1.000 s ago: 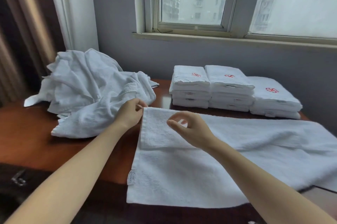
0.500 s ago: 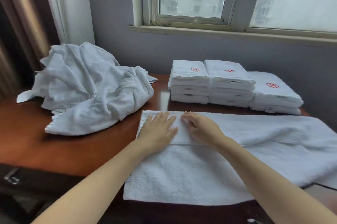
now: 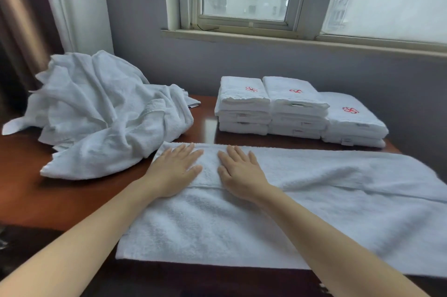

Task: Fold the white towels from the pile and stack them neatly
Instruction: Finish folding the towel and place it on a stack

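Palms press flat in the head view: the left hand (image 3: 176, 171) and the right hand (image 3: 242, 173) both lie on the towel (image 3: 242, 236), fingers straight and slightly spread, gripping nothing. The towel is spread lengthwise along the near side of the wooden table (image 3: 60, 197), with its far long edge turned back toward the person as a narrow band. Both hands sit on the left end of that band, just beside each other with a small gap between them. The unfolded pile (image 3: 104, 113) sits at the left, touching the towel's far left corner, and three stacks of folded towels (image 3: 295, 108) stand by the wall under the window. The step in hand looks like setting the first fold. To do it well, the palms should probably sweep outward along the band, the right one travelling toward the rumpled right part, so the hem runs straight and parallel to the near edge before the next fold. Light, even pressure should avoid dragging the lower layer. A second ago both hands were pinching the raised far edge; half a second ago they had laid it down and were almost touching. Now they are flatter and a little farther apart.
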Demonstrator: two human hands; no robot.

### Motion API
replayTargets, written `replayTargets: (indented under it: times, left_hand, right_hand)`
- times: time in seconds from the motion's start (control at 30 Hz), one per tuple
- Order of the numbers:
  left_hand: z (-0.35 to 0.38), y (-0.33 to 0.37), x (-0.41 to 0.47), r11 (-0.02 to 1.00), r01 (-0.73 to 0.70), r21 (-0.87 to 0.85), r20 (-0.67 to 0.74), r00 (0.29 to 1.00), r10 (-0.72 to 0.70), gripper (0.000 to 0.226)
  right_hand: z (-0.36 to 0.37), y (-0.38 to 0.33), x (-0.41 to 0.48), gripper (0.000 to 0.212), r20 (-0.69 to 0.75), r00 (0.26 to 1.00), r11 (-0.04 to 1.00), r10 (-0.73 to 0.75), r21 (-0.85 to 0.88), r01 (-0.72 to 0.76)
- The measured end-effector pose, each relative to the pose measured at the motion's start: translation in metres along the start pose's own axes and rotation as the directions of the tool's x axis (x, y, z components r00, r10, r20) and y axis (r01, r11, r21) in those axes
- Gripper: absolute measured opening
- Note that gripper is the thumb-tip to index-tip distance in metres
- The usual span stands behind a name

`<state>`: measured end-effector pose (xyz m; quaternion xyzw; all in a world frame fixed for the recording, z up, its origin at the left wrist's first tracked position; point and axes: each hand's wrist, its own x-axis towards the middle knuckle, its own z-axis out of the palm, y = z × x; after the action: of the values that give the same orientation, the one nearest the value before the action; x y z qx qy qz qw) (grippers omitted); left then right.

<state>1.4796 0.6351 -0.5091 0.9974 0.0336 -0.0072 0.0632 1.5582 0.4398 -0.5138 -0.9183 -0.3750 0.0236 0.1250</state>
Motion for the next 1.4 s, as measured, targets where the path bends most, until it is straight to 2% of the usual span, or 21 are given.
replayTargets:
  times: [0.1, 0.17, 0.23, 0.33, 0.43, 0.53, 0.67, 0.77, 0.87, 1.0, 1.1, 1.2, 1.27, 1.33, 1.4]
  left_hand:
    - [-0.01, 0.008, 0.001, 0.999, 0.033, 0.001, 0.019, 0.999, -0.033, 0.054]
    - [-0.015, 0.024, 0.006, 0.998, 0.051, -0.032, -0.074, 0.996, -0.054, 0.043]
    - [-0.016, 0.05, 0.01, 0.991, 0.02, -0.134, -0.168, 0.985, -0.042, 0.039]
    - [-0.014, 0.103, 0.018, 0.946, -0.15, -0.286, -0.26, 0.963, 0.074, 0.037]
    - [-0.014, 0.158, 0.03, 0.884, -0.33, -0.33, -0.362, 0.909, 0.205, 0.028]
    - [-0.012, 0.204, 0.039, 0.8, -0.508, -0.321, -0.428, 0.831, 0.356, 0.017]
    - [-0.007, 0.245, 0.05, 0.75, -0.639, -0.171, -0.349, 0.751, 0.561, 0.015]
    - [0.0, 0.259, 0.061, 0.798, -0.602, -0.038, -0.292, 0.77, 0.567, 0.027]
    - [0.003, 0.261, 0.071, 0.848, -0.529, -0.034, -0.262, 0.824, 0.503, 0.034]
    - [0.002, 0.268, 0.077, 0.878, -0.479, -0.011, -0.276, 0.845, 0.458, 0.027]
    - [0.002, 0.274, 0.08, 0.887, -0.459, 0.054, -0.286, 0.844, 0.454, 0.016]
    - [0.001, 0.279, 0.08, 0.884, -0.466, 0.035, -0.289, 0.842, 0.456, 0.009]
    - [0.0, 0.283, 0.079, 0.88, -0.474, -0.038, -0.328, 0.837, 0.437, 0.019]
    - [0.002, 0.286, 0.077, 0.873, -0.474, -0.116, -0.344, 0.844, 0.413, 0.036]
    - [0.003, 0.288, 0.077, 0.872, -0.471, -0.136, -0.367, 0.841, 0.397, 0.04]
  right_hand:
    - [-0.016, 0.009, -0.01, 0.045, 0.036, 0.997, 0.992, -0.075, 0.104, 0.071]
    - [-0.027, 0.025, -0.025, 0.038, -0.021, 0.997, 0.976, -0.077, 0.205, 0.08]
    - [-0.037, 0.046, -0.043, 0.039, -0.105, 0.994, 0.968, -0.012, 0.247, 0.038]
    - [-0.055, 0.085, -0.073, 0.036, -0.217, 0.972, 0.963, 0.09, 0.267, -0.029]
    - [-0.07, 0.121, -0.104, 0.035, -0.314, 0.929, 0.943, 0.197, 0.319, -0.093]
    - [-0.079, 0.149, -0.133, 0.035, -0.399, 0.884, 0.948, 0.242, 0.292, -0.128]
    - [-0.084, 0.18, -0.161, 0.03, -0.408, 0.857, 0.944, 0.314, 0.234, -0.234]
    - [-0.088, 0.197, -0.171, 0.023, -0.301, 0.876, 0.925, 0.378, 0.172, -0.34]
    - [-0.094, 0.206, -0.172, 0.023, -0.26, 0.907, 0.943, 0.331, 0.078, -0.322]
    - [-0.096, 0.214, -0.169, 0.03, -0.299, 0.92, 0.959, 0.252, -0.051, -0.279]
    - [-0.093, 0.217, -0.171, 0.032, -0.387, 0.885, 0.958, 0.259, -0.011, -0.285]
    - [-0.093, 0.216, -0.175, 0.025, -0.529, 0.809, 0.959, 0.255, 0.036, -0.279]
    - [-0.095, 0.216, -0.177, 0.02, -0.588, 0.767, 0.959, 0.257, 0.055, -0.278]
    - [-0.096, 0.219, -0.18, 0.017, -0.567, 0.769, 0.947, 0.297, 0.074, -0.312]
    - [-0.095, 0.222, -0.183, 0.018, -0.522, 0.771, 0.928, 0.363, 0.133, -0.347]
